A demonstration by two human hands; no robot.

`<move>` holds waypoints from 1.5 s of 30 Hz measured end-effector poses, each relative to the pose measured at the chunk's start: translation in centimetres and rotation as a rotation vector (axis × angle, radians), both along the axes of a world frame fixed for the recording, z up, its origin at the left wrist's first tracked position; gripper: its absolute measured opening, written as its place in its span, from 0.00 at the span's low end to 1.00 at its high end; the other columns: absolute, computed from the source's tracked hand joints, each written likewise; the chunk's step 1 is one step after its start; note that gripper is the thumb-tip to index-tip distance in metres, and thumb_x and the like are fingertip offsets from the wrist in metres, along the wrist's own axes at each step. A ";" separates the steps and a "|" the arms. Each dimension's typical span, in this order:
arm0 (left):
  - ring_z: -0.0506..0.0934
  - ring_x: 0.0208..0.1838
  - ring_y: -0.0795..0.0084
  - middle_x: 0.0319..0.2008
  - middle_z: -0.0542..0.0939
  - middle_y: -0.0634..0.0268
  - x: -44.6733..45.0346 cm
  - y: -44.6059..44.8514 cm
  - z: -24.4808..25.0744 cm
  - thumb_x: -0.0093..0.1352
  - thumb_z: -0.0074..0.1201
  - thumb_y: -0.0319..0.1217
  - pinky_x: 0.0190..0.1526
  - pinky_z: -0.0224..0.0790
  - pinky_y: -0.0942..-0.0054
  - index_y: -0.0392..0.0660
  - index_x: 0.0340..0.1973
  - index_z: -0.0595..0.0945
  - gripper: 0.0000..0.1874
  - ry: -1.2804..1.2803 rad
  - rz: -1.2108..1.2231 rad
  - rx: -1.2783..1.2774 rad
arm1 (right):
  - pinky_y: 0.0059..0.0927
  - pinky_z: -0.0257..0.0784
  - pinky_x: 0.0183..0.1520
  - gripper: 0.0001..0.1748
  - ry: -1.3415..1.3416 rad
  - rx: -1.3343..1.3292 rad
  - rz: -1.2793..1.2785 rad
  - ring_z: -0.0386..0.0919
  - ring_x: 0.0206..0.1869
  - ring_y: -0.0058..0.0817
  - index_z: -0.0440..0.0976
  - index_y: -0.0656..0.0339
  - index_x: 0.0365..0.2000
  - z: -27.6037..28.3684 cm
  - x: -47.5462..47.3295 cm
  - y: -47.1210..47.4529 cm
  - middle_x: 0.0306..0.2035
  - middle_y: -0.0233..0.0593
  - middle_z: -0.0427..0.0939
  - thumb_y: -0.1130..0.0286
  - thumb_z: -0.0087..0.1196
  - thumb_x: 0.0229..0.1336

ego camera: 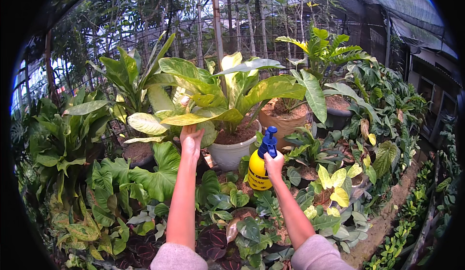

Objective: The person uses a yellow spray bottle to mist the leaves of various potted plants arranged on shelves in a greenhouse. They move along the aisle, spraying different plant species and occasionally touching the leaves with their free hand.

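Observation:
A yellow pump spray bottle (258, 171) with a blue pump head is held by its handle in my right hand (274, 164), upright in front of the pots. My left hand (191, 138) reaches up under a broad yellow-green leaf (203, 116); its fingertips are hidden behind the leaf, and whether they grip it is unclear. That leaf belongs to a large variegated plant growing from soil in a white plastic pot (228, 156). The bottle is to the right of this pot and nearer to me.
A brown planter (285, 124) and a dark pot (332, 119) stand behind to the right. Dense low foliage (160, 175) fills the foreground. A wire fence with a rusty metal post (217, 22) rises behind. A dirt path edge (381, 215) runs along the right.

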State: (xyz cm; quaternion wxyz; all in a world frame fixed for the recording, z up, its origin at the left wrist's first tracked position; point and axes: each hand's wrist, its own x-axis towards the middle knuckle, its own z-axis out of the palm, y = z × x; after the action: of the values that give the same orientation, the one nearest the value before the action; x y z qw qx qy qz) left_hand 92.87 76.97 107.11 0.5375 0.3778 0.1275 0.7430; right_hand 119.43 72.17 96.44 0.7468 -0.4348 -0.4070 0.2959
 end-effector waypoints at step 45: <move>0.64 0.65 0.61 0.66 0.60 0.56 4.7 -15.9 -12.4 0.65 0.49 0.18 0.60 0.62 0.68 0.42 0.67 0.55 0.36 0.672 -0.294 0.028 | 0.18 0.51 0.13 0.06 0.112 -0.160 0.025 0.58 0.11 0.12 0.66 0.61 0.20 0.3 2.2 -24.5 0.13 0.25 0.64 0.79 0.51 0.48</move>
State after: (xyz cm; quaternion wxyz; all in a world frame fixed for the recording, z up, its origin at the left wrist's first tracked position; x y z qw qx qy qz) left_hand 97.55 61.05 94.66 0.5616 0.6223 0.2309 0.4939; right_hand 121.59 47.71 96.70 0.7276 -0.4706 -0.3450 0.3607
